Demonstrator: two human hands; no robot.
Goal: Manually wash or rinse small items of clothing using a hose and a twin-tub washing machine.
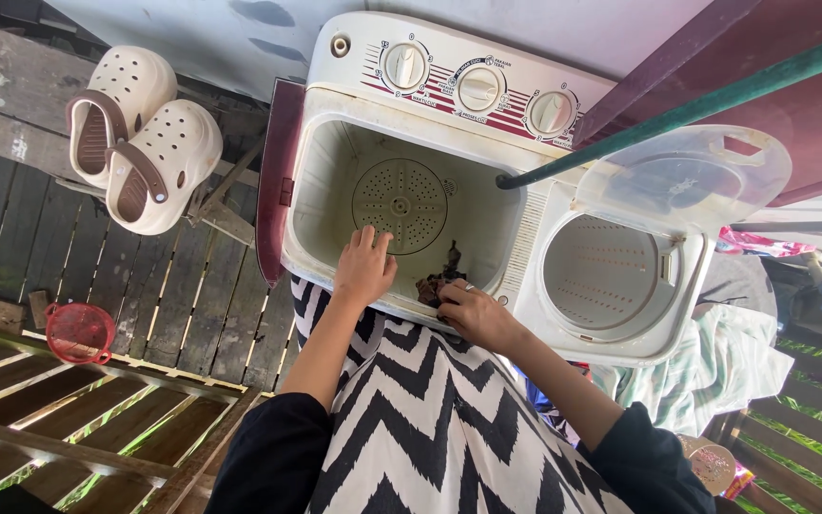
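Hands worked at the near rim of a twin-tub washing machine (525, 238) that stood on a slatted wooden floor (145, 295). The left hand (365, 268) lay spread and empty on the front edge of the wash tub (335, 181), fingers pointing in toward the perforated disc (400, 198) at the bottom. The right hand (473, 312) was curled around a dark wet cloth (438, 283), which hung just inside the tub at its near right corner. A green hose (677, 112) crossed from the upper right and ended at the tub's far right edge, over the divider. Beside it the spinner drum (603, 271) stood uncovered, its clear lid (687, 181) tipped up (hinged at the back). A pair of cream clogs (145, 138) sat on a ledge to the left, well apart from the machine, and a small red basket (79, 331) lay on the floor near the railing.
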